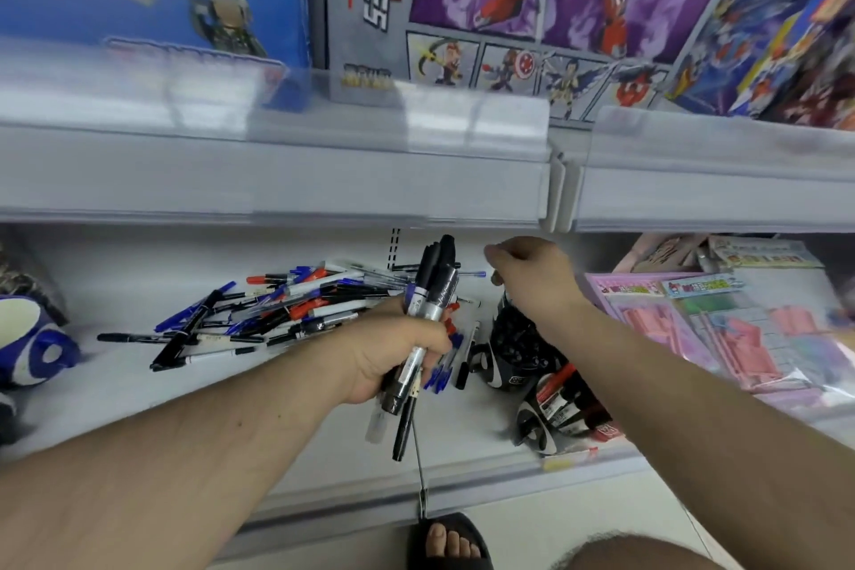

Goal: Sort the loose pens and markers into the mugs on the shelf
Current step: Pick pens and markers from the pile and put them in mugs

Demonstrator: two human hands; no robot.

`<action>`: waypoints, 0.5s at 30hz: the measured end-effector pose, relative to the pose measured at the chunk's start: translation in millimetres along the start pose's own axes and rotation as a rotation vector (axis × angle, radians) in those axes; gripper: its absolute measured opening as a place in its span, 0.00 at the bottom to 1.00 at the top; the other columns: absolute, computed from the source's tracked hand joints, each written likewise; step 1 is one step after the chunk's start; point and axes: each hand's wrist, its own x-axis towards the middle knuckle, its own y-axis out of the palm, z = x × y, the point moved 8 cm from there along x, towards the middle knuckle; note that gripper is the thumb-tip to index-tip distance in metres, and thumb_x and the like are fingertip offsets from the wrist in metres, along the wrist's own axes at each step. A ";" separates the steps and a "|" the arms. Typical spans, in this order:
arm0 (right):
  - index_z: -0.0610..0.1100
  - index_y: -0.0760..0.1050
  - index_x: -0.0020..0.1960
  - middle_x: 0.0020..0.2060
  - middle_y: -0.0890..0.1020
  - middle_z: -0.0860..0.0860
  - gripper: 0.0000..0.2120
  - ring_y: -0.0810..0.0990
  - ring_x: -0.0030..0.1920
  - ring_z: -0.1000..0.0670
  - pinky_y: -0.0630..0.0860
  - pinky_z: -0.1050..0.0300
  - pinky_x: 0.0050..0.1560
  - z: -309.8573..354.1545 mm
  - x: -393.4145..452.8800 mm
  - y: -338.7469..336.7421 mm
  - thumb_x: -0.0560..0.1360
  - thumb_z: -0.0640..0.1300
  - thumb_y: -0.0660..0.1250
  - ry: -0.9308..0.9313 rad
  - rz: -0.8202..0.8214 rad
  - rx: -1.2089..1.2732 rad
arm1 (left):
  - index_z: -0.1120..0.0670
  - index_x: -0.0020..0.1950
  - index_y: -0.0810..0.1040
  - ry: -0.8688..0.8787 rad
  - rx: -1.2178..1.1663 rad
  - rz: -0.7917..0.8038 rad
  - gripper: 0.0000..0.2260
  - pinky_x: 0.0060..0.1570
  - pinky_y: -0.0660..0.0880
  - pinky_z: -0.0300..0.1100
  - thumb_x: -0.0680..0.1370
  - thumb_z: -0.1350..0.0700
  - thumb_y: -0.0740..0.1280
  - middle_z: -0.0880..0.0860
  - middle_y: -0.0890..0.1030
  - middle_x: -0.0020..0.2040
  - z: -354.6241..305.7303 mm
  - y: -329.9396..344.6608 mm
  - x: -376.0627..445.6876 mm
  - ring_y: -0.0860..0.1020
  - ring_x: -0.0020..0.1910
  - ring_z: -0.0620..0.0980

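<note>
Left hand [393, 352] grips a bundle of black markers [428, 305]; right hand [532, 278], fingers curled, hovers over the mugs.
Black mug [513, 347] is packed with dark pens, the nearer mug [555, 417] holds red-capped ones; the loose pile [277, 305] lies left on the shelf [462, 454].

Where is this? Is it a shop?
Probably a shop, likely selling toys and stationery. Boxed toy sets stand on the upper shelf, which has clear price-label strips along its edge. Packaged stationery lies on the lower shelf, beside a pile of loose pens.
</note>
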 end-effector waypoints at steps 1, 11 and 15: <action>0.47 0.81 0.47 0.35 0.83 0.49 0.11 0.75 0.30 0.52 0.69 0.58 0.34 17.0 -18.4 6.2 0.76 0.54 0.67 0.024 0.081 0.082 | 0.55 0.41 0.75 0.019 0.004 -0.020 0.12 0.33 0.70 0.41 0.69 0.72 0.65 0.55 0.72 0.28 -2.5 0.0 -3.1 0.71 0.28 0.50; 0.37 0.79 0.50 0.43 0.85 0.38 0.08 0.82 0.36 0.42 0.77 0.53 0.33 56.8 -97.5 45.2 0.75 0.41 0.72 0.129 0.329 0.252 | 0.54 0.44 0.82 0.123 -0.009 0.047 0.02 0.32 0.74 0.38 0.77 0.59 0.71 0.53 0.83 0.36 -22.3 -0.3 -54.8 0.79 0.33 0.48; 0.33 0.74 0.59 0.42 0.80 0.37 0.11 0.77 0.35 0.43 0.75 0.55 0.31 72.2 -113.6 81.5 0.76 0.33 0.65 0.216 0.385 0.480 | 0.53 0.45 0.78 0.057 0.024 -0.051 0.10 0.29 0.71 0.37 0.78 0.47 0.67 0.49 0.78 0.29 -13.8 -43.2 -82.9 0.75 0.26 0.45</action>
